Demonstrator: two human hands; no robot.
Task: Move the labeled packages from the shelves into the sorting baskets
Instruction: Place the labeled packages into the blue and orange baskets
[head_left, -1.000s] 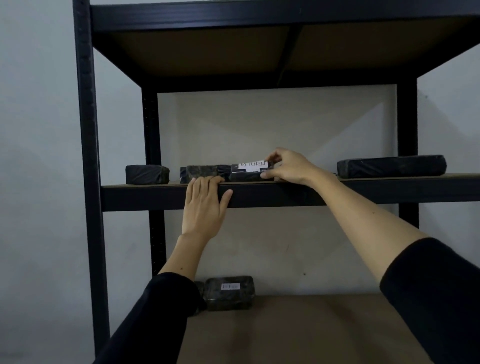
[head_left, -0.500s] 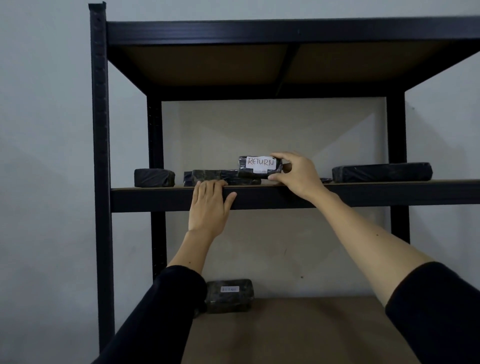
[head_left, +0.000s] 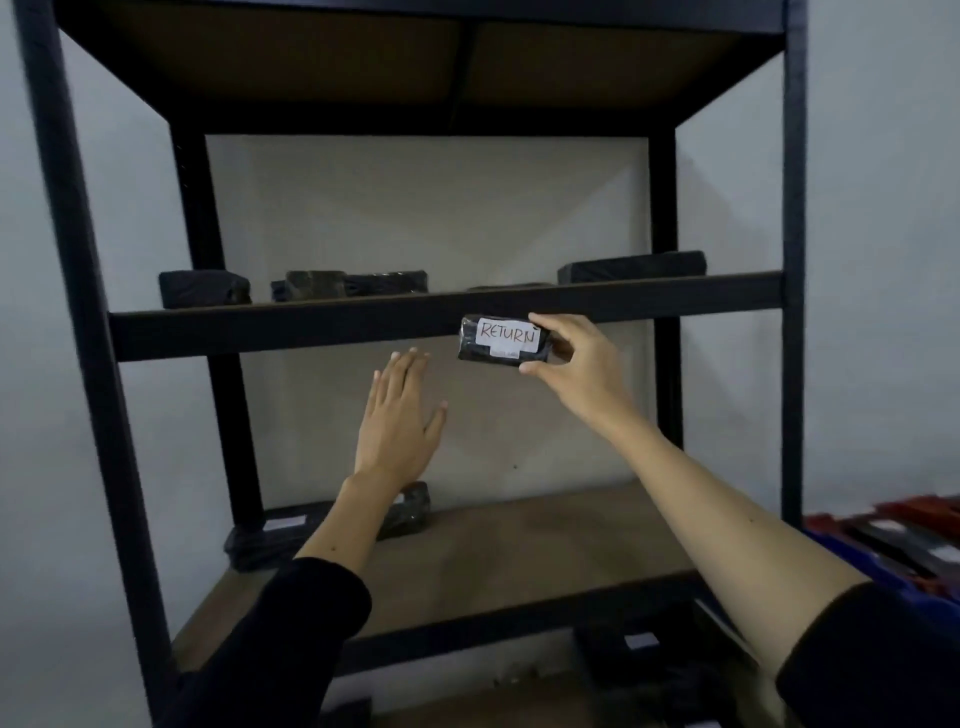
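Note:
My right hand (head_left: 576, 358) grips a black wrapped package (head_left: 501, 343) with a white label reading RETURN, held in the air just in front of the upper shelf's front rail (head_left: 291, 330). My left hand (head_left: 397, 421) is flat and open below that rail, holding nothing. On the upper shelf lie more black packages: a small one (head_left: 203, 287) at the left, a flat pair (head_left: 356, 283) in the middle and a long one (head_left: 631, 266) at the right. Two labeled packages (head_left: 275, 538) rest on the lower shelf, partly hidden by my left forearm.
The black metal rack has posts at left (head_left: 78, 312) and right (head_left: 792, 260). Red, blue and dark baskets (head_left: 893, 540) show at the right edge. Another labeled package (head_left: 644, 649) lies on the bottom level. A bare brown board (head_left: 519, 561) fills the lower shelf's right part.
My right hand has lifted the RETURN package off the upper shelf and brought it down in front of the rail. My left hand has left the shelf edge and dropped lower.

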